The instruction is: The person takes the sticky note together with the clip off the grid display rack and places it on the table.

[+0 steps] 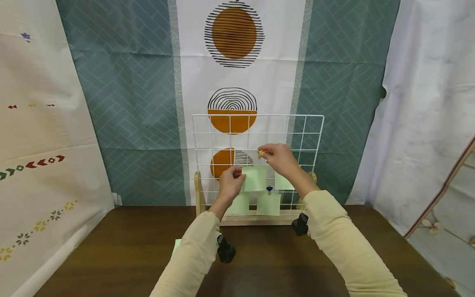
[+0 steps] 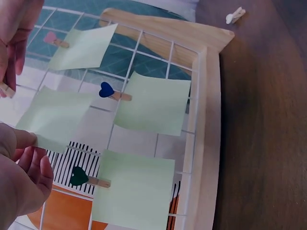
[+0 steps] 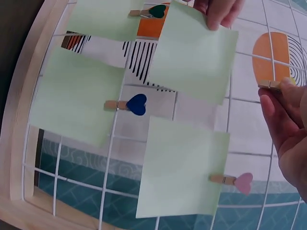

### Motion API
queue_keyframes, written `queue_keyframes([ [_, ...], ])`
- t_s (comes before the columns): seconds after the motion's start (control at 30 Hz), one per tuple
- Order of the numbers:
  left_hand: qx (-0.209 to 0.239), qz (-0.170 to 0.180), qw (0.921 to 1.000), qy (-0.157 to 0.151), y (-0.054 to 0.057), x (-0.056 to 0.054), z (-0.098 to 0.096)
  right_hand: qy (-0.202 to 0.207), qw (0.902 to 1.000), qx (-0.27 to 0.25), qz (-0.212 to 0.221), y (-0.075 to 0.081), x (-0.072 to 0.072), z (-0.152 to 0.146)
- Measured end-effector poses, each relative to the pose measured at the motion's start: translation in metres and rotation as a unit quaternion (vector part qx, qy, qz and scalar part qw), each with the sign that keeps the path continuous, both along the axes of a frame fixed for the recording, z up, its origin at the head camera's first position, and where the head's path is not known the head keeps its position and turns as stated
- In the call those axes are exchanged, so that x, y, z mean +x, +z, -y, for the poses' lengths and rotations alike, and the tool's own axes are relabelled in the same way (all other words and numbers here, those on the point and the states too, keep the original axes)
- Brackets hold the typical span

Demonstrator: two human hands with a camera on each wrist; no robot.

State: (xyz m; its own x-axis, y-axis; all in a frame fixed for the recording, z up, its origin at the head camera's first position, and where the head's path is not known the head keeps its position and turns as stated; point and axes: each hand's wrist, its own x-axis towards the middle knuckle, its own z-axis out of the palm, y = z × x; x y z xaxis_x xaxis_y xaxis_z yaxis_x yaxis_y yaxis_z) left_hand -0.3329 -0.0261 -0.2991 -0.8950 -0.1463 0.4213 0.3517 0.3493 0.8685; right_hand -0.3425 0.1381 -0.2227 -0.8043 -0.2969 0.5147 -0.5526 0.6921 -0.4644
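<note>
A white wire grid [image 1: 313, 133] stands upright in front of me. My left hand [image 1: 231, 183] pinches a pale green paper note [image 1: 254, 178] by its edge, holding it against the grid. Just up and to the right, my right hand [image 1: 280, 159] pinches a small wooden clothespin [image 3: 269, 85] with a yellow heart, apart from that note. Three other green notes hang on the wires: one by a green-heart clothespin [image 2: 79, 176], one by a blue-heart clothespin [image 2: 106, 90], one by a pink-heart clothespin [image 3: 243, 183]. My left fingertips are partly hidden behind the held note.
A wooden stand [image 1: 256, 220] bears the grid on a brown table [image 1: 267, 264]. A loose clothespin [image 2: 235, 16] lies on the tabletop. Green paper [image 1: 176, 244] shows beside my left sleeve. Patterned cloth [image 1: 137, 103] hangs behind the grid.
</note>
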Motion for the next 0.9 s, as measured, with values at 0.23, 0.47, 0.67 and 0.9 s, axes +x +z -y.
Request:
queue_keyframes([
  [0.23, -0.002, 0.014, 0.9995, -0.029, -0.012, 0.007, 0.005, -0.008, 0.9997, -0.022, 0.0, -0.011, 0.004, -0.008],
  [0.47, -0.008, 0.041, 0.9981, -0.045, -0.02, 0.015, 0.012, -0.006, 0.9964, -0.084, 0.011, -0.021, 0.014, -0.016],
  [0.67, -0.013, 0.053, 0.9962, -0.068, -0.027, 0.022, 0.022, -0.01, 0.9988, -0.046, -0.015, -0.028, 0.021, -0.026],
  [0.9, -0.039, 0.034, 0.9933, -0.104, -0.038, 0.031, 0.034, -0.021, 0.9981, -0.054, -0.023, -0.043, 0.022, -0.044],
])
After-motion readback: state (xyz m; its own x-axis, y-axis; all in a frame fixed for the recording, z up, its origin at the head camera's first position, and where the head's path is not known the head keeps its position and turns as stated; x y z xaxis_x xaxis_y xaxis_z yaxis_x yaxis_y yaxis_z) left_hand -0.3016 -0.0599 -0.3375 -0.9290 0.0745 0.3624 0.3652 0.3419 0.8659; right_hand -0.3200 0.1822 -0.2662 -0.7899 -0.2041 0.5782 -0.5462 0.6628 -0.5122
